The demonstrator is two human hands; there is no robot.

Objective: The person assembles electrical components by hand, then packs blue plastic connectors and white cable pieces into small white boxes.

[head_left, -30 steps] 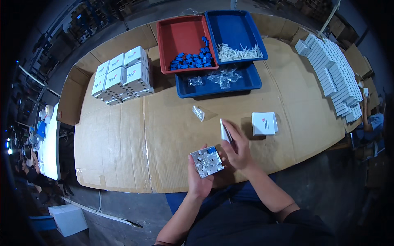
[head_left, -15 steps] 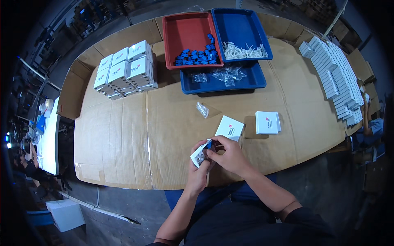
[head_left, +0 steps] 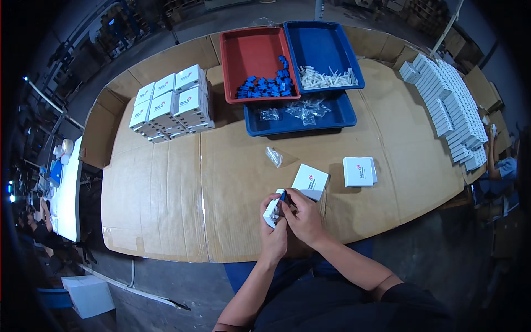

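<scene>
**Both hands closed on a small white box at the table's near edge**

The left hand (head_left: 272, 235) cups a small white box (head_left: 272, 210) from below and the left side, fingers wrapped round it. The right hand (head_left: 303, 217) comes over it from the right, fingertips pinching a small blue part (head_left: 283, 195) at the box's open top. Whether the part is seated inside cannot be told.

Just right of the grip and slightly beyond it a white lid (head_left: 311, 181) lies on the cardboard-covered table (head_left: 166, 199); farther right sits a closed white box (head_left: 359, 171). Just beyond the grip lies a clear bag (head_left: 274, 156).

Well beyond the hands are three trays. The red tray (head_left: 243, 52) holds a heap of blue parts along its near side. The upper blue tray (head_left: 321, 47) holds white plastic pieces. The lower blue tray (head_left: 337, 113) holds clear bags.

Far left beyond the grip stands a block of stacked white boxes (head_left: 168, 102); far right, rows of flat white boxes (head_left: 451, 108).
</scene>
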